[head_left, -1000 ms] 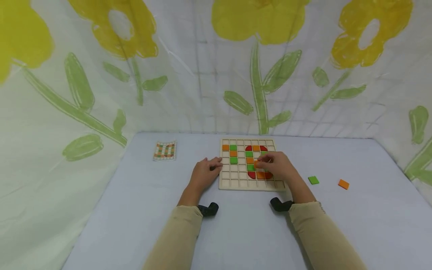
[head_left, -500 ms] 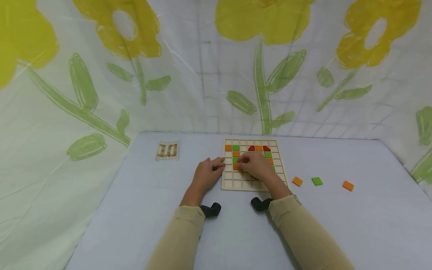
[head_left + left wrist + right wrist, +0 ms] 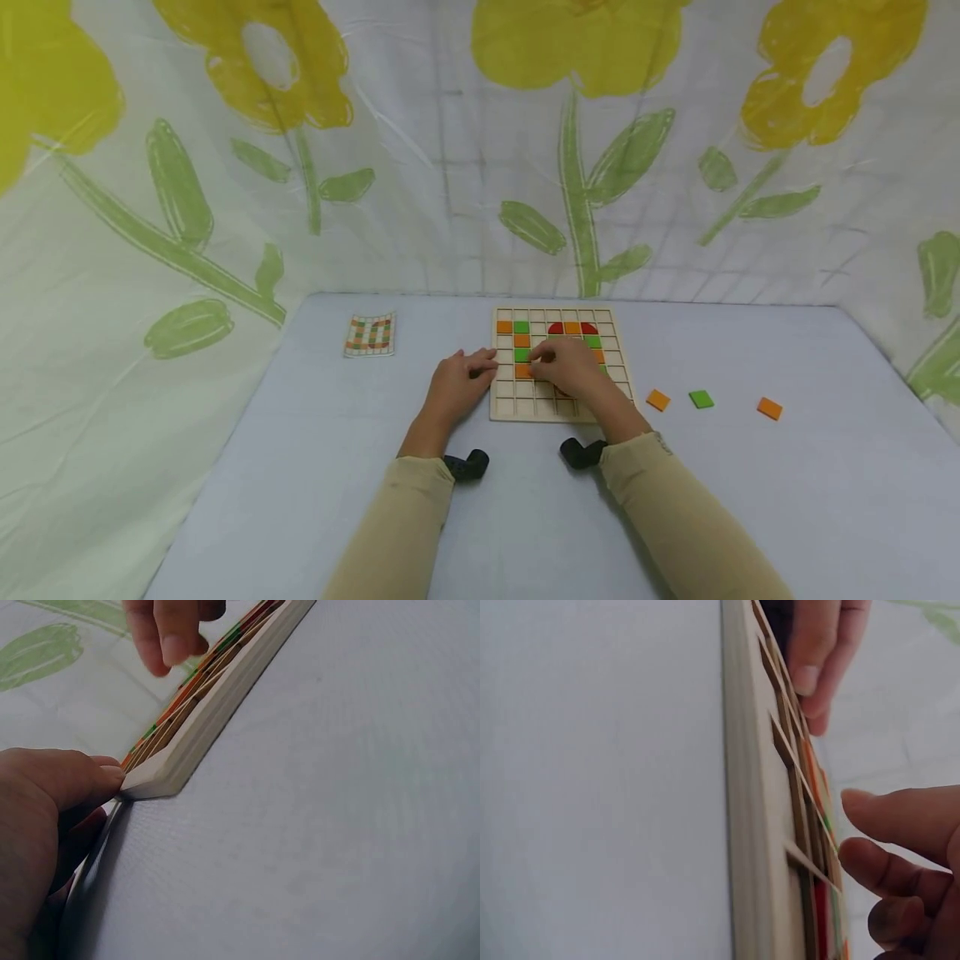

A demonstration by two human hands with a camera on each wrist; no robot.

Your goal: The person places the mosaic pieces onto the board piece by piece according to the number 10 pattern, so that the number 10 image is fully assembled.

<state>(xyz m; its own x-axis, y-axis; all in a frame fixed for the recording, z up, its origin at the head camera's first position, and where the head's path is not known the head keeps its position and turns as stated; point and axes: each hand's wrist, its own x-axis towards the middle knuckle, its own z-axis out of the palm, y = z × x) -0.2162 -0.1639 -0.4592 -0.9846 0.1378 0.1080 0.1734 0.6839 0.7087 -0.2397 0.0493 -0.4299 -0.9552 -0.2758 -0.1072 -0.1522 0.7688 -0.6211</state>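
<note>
A wooden grid board (image 3: 507,407) lies on the table, with orange, green and red tiles in some of its cells. My right hand (image 3: 576,367) is over the board, its fingertips beside an orange tile (image 3: 521,372) lying in a cell below a green tile (image 3: 521,356). In the right wrist view, thumb and forefinger of that hand (image 3: 911,847) stand apart with nothing between them. My left hand (image 3: 456,385) touches the board's left edge. Its thumb meets the board's corner in the left wrist view. The right hand hides part of the tile pattern.
A small patterned card (image 3: 370,335) lies at the back left of the table. To the right of the board are a loose orange tile (image 3: 657,400), a green tile (image 3: 701,399) and another orange tile (image 3: 769,408). A flower-painted sheet (image 3: 420,167) hangs behind.
My right hand carried the orange tile leftward across the board and set it in a cell below the green one. Its fingers have let go. The left hand stays at the board's edge.
</note>
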